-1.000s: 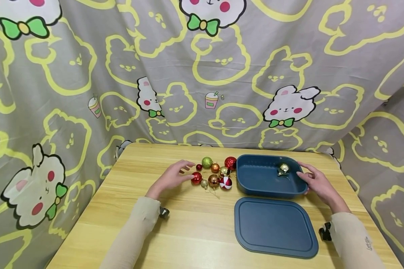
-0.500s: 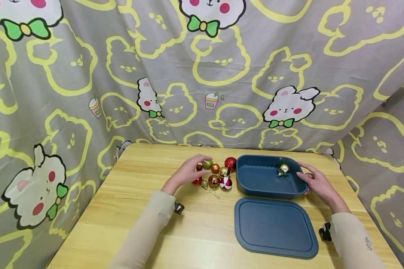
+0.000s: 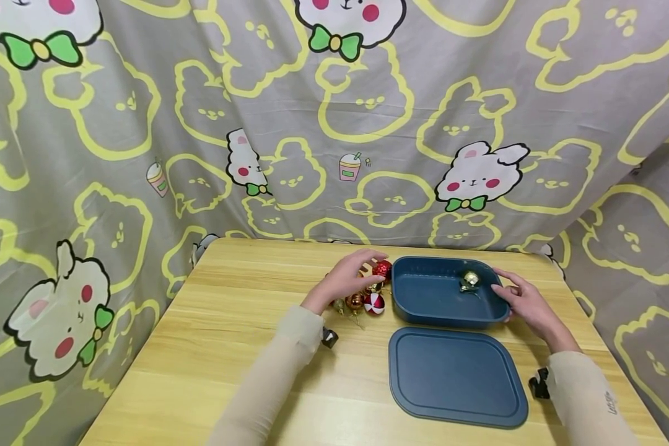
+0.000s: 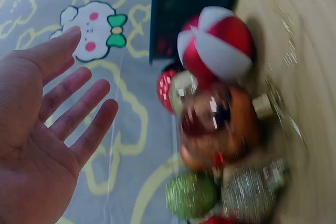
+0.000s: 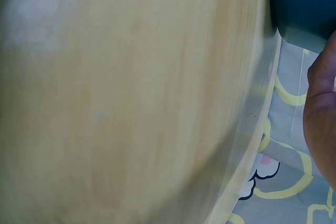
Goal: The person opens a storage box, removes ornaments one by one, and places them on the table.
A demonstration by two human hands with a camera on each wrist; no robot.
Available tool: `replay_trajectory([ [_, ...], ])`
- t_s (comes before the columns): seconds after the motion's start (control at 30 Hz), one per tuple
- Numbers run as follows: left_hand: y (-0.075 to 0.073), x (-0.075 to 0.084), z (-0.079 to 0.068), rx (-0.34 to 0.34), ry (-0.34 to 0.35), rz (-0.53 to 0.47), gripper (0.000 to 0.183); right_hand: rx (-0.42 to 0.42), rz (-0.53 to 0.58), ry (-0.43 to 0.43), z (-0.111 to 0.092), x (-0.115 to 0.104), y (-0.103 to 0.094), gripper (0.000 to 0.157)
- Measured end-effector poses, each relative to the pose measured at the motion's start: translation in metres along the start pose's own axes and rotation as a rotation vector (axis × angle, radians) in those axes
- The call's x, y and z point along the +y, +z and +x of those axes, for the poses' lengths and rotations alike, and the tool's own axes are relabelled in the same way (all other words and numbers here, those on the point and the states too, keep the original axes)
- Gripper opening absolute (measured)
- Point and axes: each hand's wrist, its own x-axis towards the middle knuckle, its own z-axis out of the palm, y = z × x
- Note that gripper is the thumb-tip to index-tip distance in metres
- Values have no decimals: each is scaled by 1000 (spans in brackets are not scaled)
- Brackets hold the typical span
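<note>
My left hand (image 3: pixel 344 277) hovers above a cluster of Christmas baubles, its fingers spread and holding nothing. Closest to its fingertips is a red glitter bauble (image 3: pixel 383 269). A red-and-white bauble (image 3: pixel 374 304) and a copper bauble (image 3: pixel 355 301) lie beneath the hand; a green glitter bauble (image 4: pixel 191 194) shows in the left wrist view. Some baubles are hidden behind the hand. My right hand (image 3: pixel 529 308) grips the right end of a dark blue box (image 3: pixel 429 297), thumb over the rim. Inside the box sits a gold bauble (image 3: pixel 471 279).
A dark blue lid (image 3: pixel 458 378) lies flat on the wooden table (image 3: pixel 201 347), in front of the box. Behind the table hangs a patterned grey curtain (image 3: pixel 290 111), close to its far edge. The box stands right beside the baubles.
My left hand has moved rightward across the baubles, from the red one at the left to near the red glitter one beside the box. My right hand and the box have stayed put.
</note>
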Motion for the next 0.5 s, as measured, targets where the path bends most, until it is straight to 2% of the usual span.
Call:
replay_trajectory([
  [0.3, 28, 27, 36, -35, 27, 46, 51, -5, -3, 1, 1, 0, -2, 69],
  [0.5, 57, 37, 64, -77, 59, 49, 53, -6, 9, -4, 3, 2, -2, 69],
])
